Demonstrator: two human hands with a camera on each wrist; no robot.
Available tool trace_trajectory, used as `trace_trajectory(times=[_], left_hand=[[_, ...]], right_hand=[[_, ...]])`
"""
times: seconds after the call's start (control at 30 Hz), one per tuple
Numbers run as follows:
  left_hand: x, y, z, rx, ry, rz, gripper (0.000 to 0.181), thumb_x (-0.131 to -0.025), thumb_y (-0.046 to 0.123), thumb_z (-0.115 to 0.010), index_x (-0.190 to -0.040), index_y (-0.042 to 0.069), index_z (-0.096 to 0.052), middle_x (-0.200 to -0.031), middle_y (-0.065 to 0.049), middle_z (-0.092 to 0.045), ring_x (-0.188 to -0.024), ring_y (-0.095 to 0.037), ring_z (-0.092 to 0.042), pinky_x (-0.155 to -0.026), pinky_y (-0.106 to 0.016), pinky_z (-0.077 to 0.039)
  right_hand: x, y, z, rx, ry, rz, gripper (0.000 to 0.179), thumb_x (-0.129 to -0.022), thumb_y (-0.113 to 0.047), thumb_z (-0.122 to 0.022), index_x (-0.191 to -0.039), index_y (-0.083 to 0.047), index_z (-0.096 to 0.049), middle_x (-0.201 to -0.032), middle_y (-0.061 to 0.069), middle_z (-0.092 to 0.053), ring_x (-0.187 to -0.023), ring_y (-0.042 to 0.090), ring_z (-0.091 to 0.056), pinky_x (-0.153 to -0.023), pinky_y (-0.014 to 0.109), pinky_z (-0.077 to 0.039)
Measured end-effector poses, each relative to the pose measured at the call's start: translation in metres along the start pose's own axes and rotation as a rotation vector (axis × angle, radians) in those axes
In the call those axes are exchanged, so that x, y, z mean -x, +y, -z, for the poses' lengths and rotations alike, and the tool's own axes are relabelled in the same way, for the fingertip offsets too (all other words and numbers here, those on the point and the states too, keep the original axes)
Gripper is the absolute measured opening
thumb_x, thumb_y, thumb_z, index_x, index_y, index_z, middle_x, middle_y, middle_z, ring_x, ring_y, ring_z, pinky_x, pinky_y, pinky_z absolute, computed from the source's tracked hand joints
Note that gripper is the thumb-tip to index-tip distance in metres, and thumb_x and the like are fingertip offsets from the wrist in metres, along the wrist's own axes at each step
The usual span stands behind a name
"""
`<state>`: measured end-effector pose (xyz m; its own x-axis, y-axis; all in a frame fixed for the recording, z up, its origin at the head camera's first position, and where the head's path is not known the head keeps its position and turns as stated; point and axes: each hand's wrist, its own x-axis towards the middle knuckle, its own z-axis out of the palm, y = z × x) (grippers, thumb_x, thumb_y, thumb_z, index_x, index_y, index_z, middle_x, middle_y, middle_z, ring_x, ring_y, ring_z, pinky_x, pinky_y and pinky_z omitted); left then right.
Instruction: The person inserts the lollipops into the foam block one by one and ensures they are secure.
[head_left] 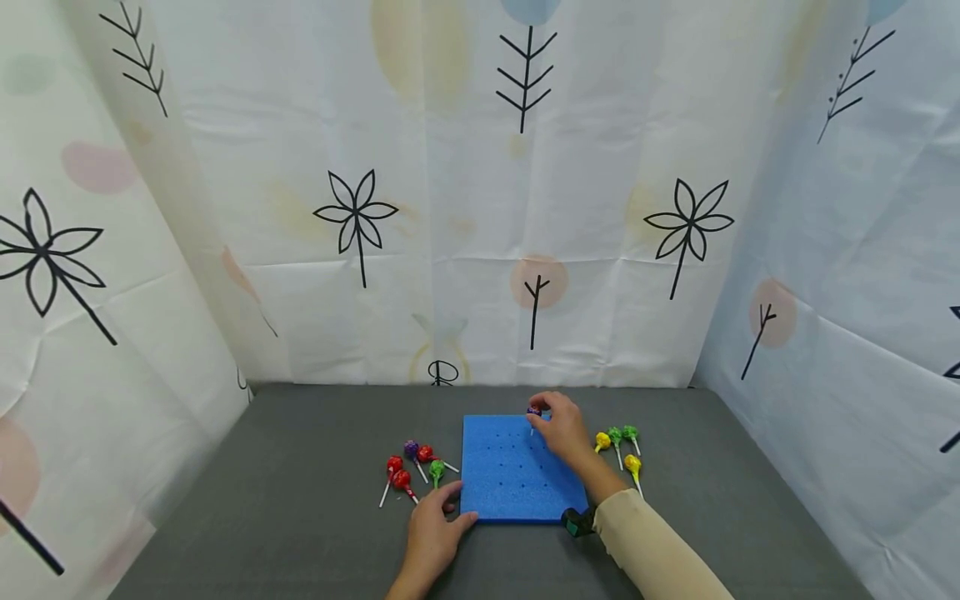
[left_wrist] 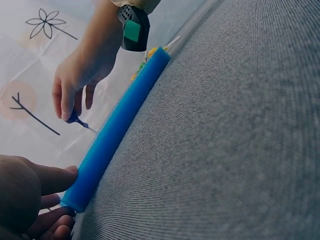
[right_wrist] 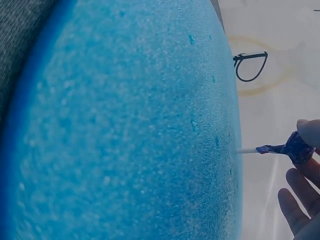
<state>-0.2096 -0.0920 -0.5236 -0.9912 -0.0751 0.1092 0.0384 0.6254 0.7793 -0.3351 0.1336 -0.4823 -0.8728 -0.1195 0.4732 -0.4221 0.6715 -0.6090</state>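
Observation:
A blue foam board (head_left: 495,500) with rows of small holes lies on the grey table. My left hand (head_left: 432,533) holds its near left corner, thumb (left_wrist: 59,179) along the front edge and fingers by the left side. Over the board's far part, my right hand (head_left: 564,429) pinches a purple lollipop (right_wrist: 299,148) by its wrapped head. The lollipop's white stick (right_wrist: 247,151) points down at the board; in the right wrist view its tip meets the board's outline, and whether it sits in a hole cannot be told.
Left of the board lie several lollipops: red (head_left: 402,480), purple (head_left: 411,449) and green (head_left: 437,470). Yellow (head_left: 633,463) and green (head_left: 616,435) lollipops lie to its right. Patterned cloth (head_left: 480,208) hangs behind and at both sides. A dark device (head_left: 577,522) is on the right wrist.

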Motion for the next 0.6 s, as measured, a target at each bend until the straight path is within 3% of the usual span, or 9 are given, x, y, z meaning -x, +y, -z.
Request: trace_trajectory(times=[0.6], left_hand=[[0.001, 0.000, 0.001, -0.006, 0.002, -0.012, 0.046, -0.075, 0.018, -0.083, -0.117, 0.007, -0.067, -0.104, -0.006, -0.067, -0.088, -0.020, -0.060, -0.075, -0.044, -0.047]], right_hand=[[0.000, 0.001, 0.010, -0.032, 0.013, -0.011, 0.027, -0.086, -0.013, -0.075, -0.111, -0.004, -0.068, -0.106, 0.010, -0.064, -0.101, 0.028, -0.058, -0.083, 0.046, -0.048]])
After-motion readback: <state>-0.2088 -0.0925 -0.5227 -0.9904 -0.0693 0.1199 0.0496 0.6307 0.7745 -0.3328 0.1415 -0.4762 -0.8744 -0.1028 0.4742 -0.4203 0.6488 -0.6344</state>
